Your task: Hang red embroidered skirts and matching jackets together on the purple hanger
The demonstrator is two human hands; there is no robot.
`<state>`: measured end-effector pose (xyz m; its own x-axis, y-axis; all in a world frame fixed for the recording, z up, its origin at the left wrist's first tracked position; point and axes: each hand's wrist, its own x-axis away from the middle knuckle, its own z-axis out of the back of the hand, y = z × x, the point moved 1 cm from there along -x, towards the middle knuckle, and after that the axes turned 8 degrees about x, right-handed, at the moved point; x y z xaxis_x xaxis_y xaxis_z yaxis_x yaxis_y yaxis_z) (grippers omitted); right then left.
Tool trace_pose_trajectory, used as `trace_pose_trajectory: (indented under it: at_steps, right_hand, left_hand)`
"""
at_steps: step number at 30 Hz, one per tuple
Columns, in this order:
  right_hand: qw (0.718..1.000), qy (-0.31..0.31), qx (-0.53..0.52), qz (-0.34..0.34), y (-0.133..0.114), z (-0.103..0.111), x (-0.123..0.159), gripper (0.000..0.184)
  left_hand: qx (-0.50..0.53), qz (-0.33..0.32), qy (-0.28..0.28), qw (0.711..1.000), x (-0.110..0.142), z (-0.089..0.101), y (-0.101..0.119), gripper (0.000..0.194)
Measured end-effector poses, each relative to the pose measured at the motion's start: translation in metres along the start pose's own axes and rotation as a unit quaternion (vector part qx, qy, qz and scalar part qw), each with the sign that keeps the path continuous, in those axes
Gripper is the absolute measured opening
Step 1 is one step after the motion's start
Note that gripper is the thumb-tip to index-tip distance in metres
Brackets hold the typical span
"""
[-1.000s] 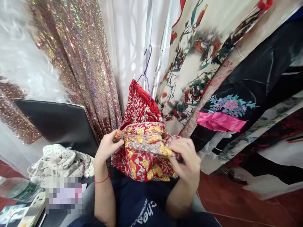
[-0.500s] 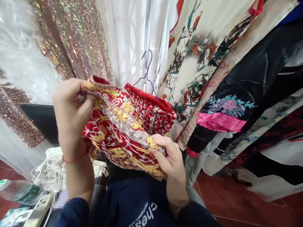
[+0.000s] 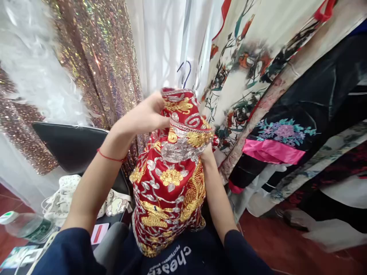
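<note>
A red garment (image 3: pixel 172 191) with gold and silver embroidery hangs in front of my body, its lower part bunched over my lap. My left hand (image 3: pixel 150 112) pinches the upper edge at the stand-up collar. My right hand (image 3: pixel 207 151) is at the garment's right side, just under the collar; the cloth hides its fingers. Behind the collar, the hook of a purple wire hanger (image 3: pixel 188 74) shows; its lower part is covered by the garment.
A sequinned curtain (image 3: pixel 114 49) and white feathery trim (image 3: pixel 37 61) are on the left. A black chair (image 3: pixel 69 145) holds a white patterned bag (image 3: pixel 61 198). A plastic bottle (image 3: pixel 28 227) lies lower left. Floral garments (image 3: pixel 243 61) and dark clothes (image 3: pixel 315 88) hang right.
My left hand has moved right, bringing the collar in front of the hanger. My right hand has gone behind the cloth. The garment now hangs upright instead of spread sideways.
</note>
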<state>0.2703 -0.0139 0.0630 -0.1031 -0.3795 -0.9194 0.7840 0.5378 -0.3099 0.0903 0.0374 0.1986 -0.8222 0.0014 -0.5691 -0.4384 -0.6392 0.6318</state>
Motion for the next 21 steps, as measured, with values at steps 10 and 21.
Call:
trace_pose_trajectory:
  at_steps: [10,21]
  right_hand:
    - [0.98,0.176,-0.079,-0.04,-0.004,0.026,-0.006,0.033]
    - [0.983,0.16,-0.039,-0.076,0.007,0.03,-0.019,0.029]
  left_hand:
    - [-0.038,0.048,0.089,0.994,0.013,0.02,-0.024,0.041]
    - [0.04,0.167,-0.082,0.982,0.05,-0.008,-0.131,0.068]
